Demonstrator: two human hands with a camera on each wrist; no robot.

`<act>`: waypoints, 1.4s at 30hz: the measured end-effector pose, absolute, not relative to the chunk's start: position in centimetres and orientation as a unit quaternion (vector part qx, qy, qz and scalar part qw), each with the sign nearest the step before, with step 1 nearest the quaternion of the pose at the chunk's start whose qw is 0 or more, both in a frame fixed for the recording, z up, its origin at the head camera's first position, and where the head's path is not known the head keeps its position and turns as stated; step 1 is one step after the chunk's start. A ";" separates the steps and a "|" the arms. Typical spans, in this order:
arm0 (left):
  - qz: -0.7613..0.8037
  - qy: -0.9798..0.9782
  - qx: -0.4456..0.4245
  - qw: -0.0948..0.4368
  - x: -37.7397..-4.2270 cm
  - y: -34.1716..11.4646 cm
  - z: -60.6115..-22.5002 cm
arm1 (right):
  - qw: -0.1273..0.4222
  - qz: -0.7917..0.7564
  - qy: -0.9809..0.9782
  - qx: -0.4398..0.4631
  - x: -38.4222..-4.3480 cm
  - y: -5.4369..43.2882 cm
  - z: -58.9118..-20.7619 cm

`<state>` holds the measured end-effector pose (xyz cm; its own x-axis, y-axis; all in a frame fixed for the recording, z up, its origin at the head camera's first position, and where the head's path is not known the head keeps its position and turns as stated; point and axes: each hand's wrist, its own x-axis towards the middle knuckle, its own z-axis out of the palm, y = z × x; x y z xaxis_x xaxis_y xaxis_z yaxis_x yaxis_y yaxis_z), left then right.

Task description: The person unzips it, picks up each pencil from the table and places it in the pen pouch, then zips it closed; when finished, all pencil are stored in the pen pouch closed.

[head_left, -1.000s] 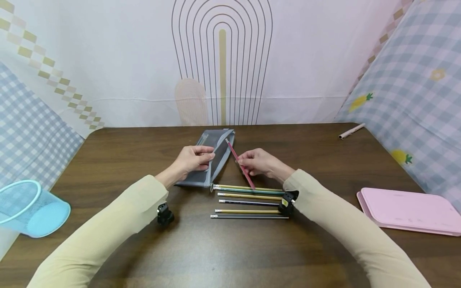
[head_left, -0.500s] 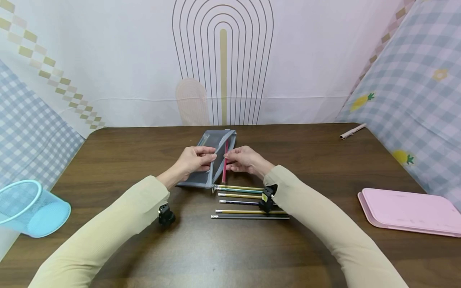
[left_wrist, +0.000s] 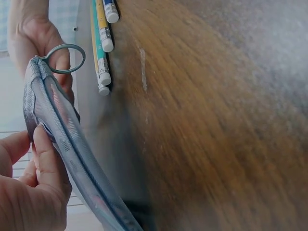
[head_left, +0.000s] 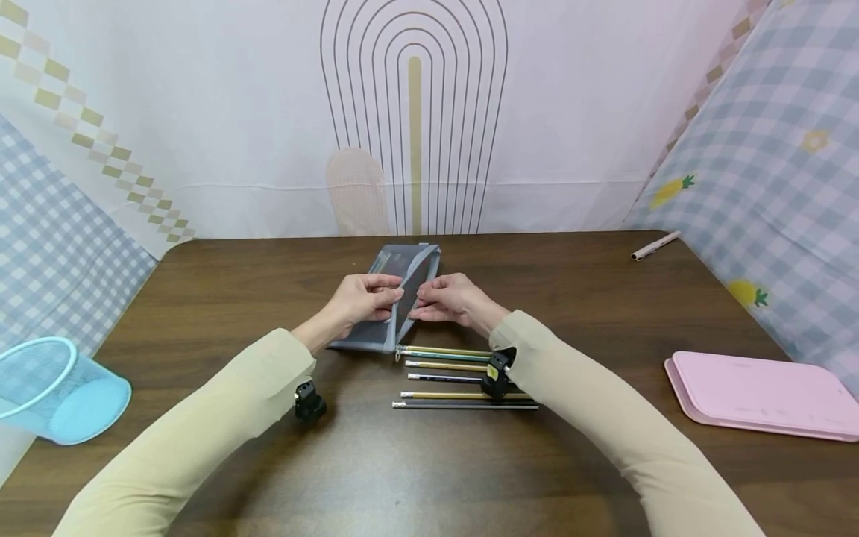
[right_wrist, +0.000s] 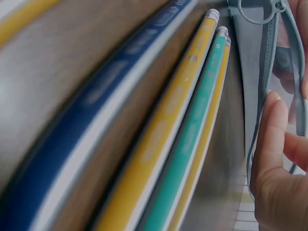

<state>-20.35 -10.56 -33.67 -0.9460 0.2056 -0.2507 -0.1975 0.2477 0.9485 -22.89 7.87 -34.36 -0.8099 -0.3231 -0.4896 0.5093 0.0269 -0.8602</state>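
My left hand [head_left: 370, 300] pinches one zipped edge of a grey mesh pencil case [head_left: 362, 333], spreading its mouth. My right hand [head_left: 454, 298] is at the opposite edge, its fingertips [right_wrist: 273, 98] overlapping the opening in the right wrist view. No pencil shows between its fingers. Faint pink shows through the mesh [left_wrist: 62, 106] in the left wrist view. The zipper pull ring [left_wrist: 66, 58] hangs at the case's near end. Several pencils lie side by side below the right wrist, among them a teal pencil [right_wrist: 197, 110], a yellow pencil [right_wrist: 168, 110] and a dark blue pencil [head_left: 443, 378].
A blue mesh cup [head_left: 90, 395] lies on its side at the left. At the right is a pink flat case [head_left: 765, 391], with a white pen [head_left: 654, 246] farther back. The wooden table [head_left: 376, 470] meets a patterned cloth behind.
My right hand has moved left to the case's mouth. The red pencil it held turned upright along the opening and has dropped from sight there. My left hand has stayed on the edge.
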 end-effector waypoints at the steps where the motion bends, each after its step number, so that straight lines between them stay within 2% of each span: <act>1: 0.614 0.772 0.003 0.164 -20.3 -10.6 -33.7 | 0.300 -0.691 0.655 0.065 -22.8 8.2 -34.4; 9: 0.625 0.764 0.009 0.161 -20.3 -10.7 -33.8 | 0.305 -0.603 0.736 -0.037 -21.8 12.7 -34.2; 16: 0.619 0.768 0.005 0.163 -20.3 -11.0 -33.9 | 0.337 -0.512 0.780 -0.125 -20.9 16.2 -34.9; 25: 0.623 0.765 0.001 0.164 -20.3 -10.9 -33.9 | 0.322 -0.441 0.813 -0.203 -20.2 16.6 -35.5; 42: 0.618 0.769 0.001 0.164 -20.2 -11.0 -33.8 | 0.310 -0.421 0.814 -0.252 -20.1 16.5 -35.6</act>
<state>-20.19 -11.00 -33.80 -0.9463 0.2039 -0.2510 -0.2012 0.2365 0.9506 -20.07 16.48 -35.60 -0.6815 -0.6707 -0.2928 -0.1487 0.5186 -0.8420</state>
